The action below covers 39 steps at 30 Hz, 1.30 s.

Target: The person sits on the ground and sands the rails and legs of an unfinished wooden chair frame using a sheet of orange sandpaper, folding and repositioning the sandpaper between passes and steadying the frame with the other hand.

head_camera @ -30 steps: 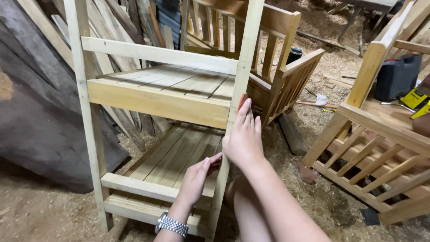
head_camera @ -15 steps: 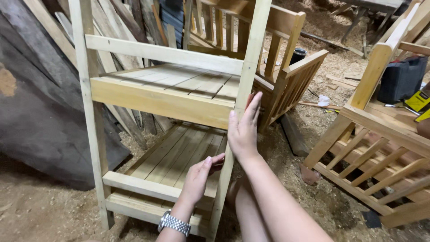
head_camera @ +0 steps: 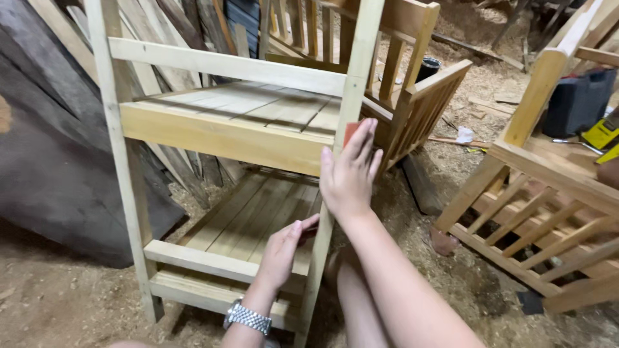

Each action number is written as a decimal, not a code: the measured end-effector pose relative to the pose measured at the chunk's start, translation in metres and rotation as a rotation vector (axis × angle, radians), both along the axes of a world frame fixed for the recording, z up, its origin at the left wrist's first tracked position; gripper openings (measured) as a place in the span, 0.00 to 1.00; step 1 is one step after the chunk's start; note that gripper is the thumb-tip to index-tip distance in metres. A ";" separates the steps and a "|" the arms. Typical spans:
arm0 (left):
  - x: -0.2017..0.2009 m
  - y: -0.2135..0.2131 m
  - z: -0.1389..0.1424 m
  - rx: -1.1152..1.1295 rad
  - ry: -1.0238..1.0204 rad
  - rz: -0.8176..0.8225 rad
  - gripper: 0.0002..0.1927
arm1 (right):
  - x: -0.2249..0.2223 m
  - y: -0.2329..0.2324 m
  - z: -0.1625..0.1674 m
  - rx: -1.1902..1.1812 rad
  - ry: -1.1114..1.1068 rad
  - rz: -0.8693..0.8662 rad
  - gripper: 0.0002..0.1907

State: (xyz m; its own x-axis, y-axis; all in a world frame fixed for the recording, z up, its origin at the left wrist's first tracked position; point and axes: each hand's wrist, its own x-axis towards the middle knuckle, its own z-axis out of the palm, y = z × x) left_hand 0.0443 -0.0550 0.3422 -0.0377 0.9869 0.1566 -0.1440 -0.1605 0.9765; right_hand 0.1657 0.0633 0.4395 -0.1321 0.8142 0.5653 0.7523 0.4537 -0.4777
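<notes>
We see the right hand (head_camera: 349,169) laid flat against the near right post (head_camera: 351,96) of a pale wooden shelf frame (head_camera: 225,132), fingers stretched out and close together, pointing up. Under the fingertips a small reddish-orange pad (head_camera: 350,132) shows, pressed between the palm and the post; it looks like a piece of sanding paper, though we cannot tell for sure. The hand sits level with the front edge of the upper shelf (head_camera: 258,109).

The left hand (head_camera: 282,252), with a metal watch (head_camera: 249,318) on its wrist, is lower down, just above the lower shelf (head_camera: 251,212). Its fingers are loosely stretched and its fingertips touch the same post from the left side. It holds nothing that we can see.

Both slatted shelves are bare. To the right stands another slatted wooden frame (head_camera: 548,212), with a dark case (head_camera: 578,100) and a yellow tool (head_camera: 603,134) on top of it. Behind the shelf frame stands a wooden chair-like piece (head_camera: 412,77), and dark boards (head_camera: 58,148) lean at the left. Sawdust covers the floor (head_camera: 58,303).

Compared with half a second ago, the right hand has slid a little higher along the post, so the pad now peeks out above the fingers; the left hand has hardly moved.
</notes>
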 end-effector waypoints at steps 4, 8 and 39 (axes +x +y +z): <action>-0.001 -0.002 0.000 -0.001 -0.001 0.010 0.29 | 0.003 -0.024 -0.012 0.072 -0.020 0.029 0.45; -0.002 -0.001 0.001 -0.012 0.048 0.039 0.30 | 0.006 -0.063 -0.043 0.072 -0.097 0.061 0.49; -0.004 -0.011 -0.009 -0.076 -0.185 -0.139 0.39 | 0.008 -0.054 -0.081 -0.076 -0.002 0.142 0.45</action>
